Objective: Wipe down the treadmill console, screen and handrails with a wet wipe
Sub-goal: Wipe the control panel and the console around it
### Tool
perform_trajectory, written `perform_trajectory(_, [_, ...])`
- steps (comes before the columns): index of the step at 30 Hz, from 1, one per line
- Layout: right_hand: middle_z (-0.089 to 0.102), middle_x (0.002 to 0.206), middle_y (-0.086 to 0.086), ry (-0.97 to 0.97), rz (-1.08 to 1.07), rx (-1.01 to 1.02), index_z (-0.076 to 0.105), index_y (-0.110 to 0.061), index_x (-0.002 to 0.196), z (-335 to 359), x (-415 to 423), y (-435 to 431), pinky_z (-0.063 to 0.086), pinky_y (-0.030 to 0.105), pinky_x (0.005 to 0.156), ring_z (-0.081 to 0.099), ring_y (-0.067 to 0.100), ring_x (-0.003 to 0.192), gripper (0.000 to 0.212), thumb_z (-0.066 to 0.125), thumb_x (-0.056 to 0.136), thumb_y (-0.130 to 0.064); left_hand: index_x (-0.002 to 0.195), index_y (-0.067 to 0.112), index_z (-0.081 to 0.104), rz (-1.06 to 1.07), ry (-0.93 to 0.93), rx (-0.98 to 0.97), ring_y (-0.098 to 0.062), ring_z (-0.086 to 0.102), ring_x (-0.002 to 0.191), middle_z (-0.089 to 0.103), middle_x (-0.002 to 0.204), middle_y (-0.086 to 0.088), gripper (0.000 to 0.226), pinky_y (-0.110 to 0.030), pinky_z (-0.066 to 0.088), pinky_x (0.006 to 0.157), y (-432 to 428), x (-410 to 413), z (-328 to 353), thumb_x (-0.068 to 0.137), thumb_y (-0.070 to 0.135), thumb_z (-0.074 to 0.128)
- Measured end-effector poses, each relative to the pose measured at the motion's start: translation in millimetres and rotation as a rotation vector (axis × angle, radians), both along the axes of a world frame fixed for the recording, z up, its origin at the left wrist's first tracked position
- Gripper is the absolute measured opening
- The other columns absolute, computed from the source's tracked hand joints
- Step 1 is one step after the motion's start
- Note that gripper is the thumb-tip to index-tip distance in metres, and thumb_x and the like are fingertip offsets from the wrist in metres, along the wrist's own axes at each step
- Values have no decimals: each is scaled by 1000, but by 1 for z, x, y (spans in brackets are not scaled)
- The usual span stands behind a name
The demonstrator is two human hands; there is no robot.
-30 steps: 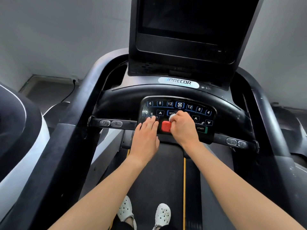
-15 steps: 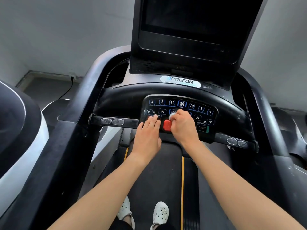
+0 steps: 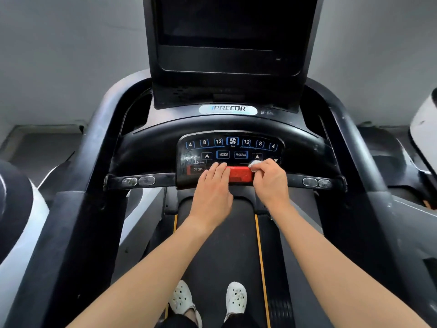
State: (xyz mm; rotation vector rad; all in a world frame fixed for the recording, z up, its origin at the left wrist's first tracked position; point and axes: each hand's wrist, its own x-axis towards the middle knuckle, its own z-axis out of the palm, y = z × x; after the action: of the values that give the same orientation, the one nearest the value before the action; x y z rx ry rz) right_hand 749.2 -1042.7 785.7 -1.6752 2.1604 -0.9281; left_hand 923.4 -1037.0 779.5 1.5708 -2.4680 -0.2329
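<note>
The black treadmill console with blue-lit buttons sits straight ahead, under a dark screen. My right hand grips a small white wet wipe and presses it on the console's lower right, beside the red stop key. My left hand rests flat with straight fingers on the console's lower edge, left of the red key. A crossbar handrail with metal sensor pads runs left and right of the console. Side handrails slope down on both sides.
My feet in white clogs stand on the black belt with yellow edge lines. Another machine's white and black housing stands at the left, a further white part at the right. A grey wall is behind.
My right hand slid the wipe from the console's middle to the right of the red key. The view shifted so the treadmill sits more centred. The left hand stayed on the lower edge.
</note>
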Motion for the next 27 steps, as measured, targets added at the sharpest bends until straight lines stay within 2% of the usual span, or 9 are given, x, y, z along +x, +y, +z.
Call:
perform_trajectory(3, [71,100,-2,-105,-57,-30,77,-13,95,-5,6,18,52,31,92,66,16,95,25,57,89,1,153,4,38,-16,-20,1,-30,33,148,41,158,-11,67,-45,29,122,2,-5,-1,92,22,58])
perform_trajectory(8, [68,98,-5,-137,-46,-7,76,-15,96,-13,3,28,55,35,87,63,14,94,17,61,93,-7,154,4,37,-24,-79,-6,-30,31,149,39,159,-11,68,-46,28,122,2,-5,0,92,23,56])
perform_trajectory(11, [66,99,-8,-163,-49,-65,73,-18,100,-7,4,20,53,29,87,61,8,92,17,60,96,-8,153,2,38,-5,-76,-3,-32,31,149,39,158,-13,67,-47,27,123,4,-11,2,92,22,58])
perform_trajectory(15, [65,99,-5,-100,17,-67,73,-18,115,-9,2,18,53,29,85,60,10,92,22,57,100,-12,152,4,39,-47,-83,-18,-32,31,149,39,158,-13,69,-46,25,125,6,-21,2,90,21,62])
perform_trajectory(17, [64,97,-5,-83,31,-68,74,-17,112,-14,-8,26,53,28,84,61,12,92,23,58,98,-9,152,5,40,-85,-81,-22,-34,30,149,39,158,-13,68,-46,24,125,7,-26,1,89,20,62])
perform_trajectory(21, [66,96,-5,-134,-106,-79,75,-19,102,-20,-34,41,52,29,84,63,14,93,25,58,94,-2,150,4,42,-112,-82,-36,-34,32,148,41,156,-13,65,-46,27,124,6,-36,2,89,19,59])
perform_trajectory(27, [65,97,-1,-248,-287,-98,73,-12,100,-11,-43,17,46,24,80,58,12,89,17,56,97,-9,146,3,45,-147,-57,-66,-32,41,137,47,146,-12,63,-45,31,119,3,-46,4,85,16,58])
